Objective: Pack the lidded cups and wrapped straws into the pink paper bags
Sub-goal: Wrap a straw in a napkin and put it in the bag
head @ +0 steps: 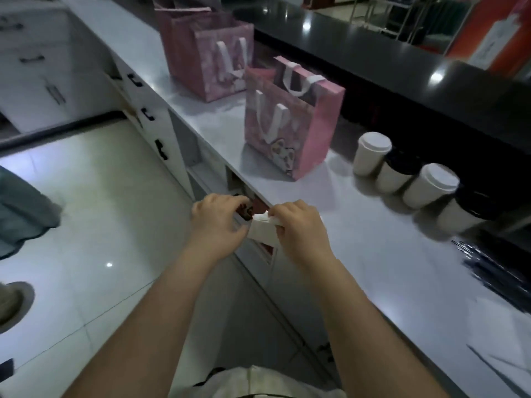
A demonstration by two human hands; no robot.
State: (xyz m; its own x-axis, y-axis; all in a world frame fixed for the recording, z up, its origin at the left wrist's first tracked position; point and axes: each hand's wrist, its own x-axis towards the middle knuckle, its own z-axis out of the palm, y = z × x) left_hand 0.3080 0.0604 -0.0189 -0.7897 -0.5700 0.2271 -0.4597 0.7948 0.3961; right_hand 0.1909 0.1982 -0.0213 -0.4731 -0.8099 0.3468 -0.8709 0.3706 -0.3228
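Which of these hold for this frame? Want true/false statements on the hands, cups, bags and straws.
1. The left hand and right hand both hold a white folded paper piece. True.
2. The lidded cups lie on their sides. False: they stand upright in a row on the counter.
3. Every cup lid is white. False: white and black lids alternate.
4. The nearest pink bag stands upright on the counter. True.
5. The wrapped straws lie on the counter, untouched by either hand. True.
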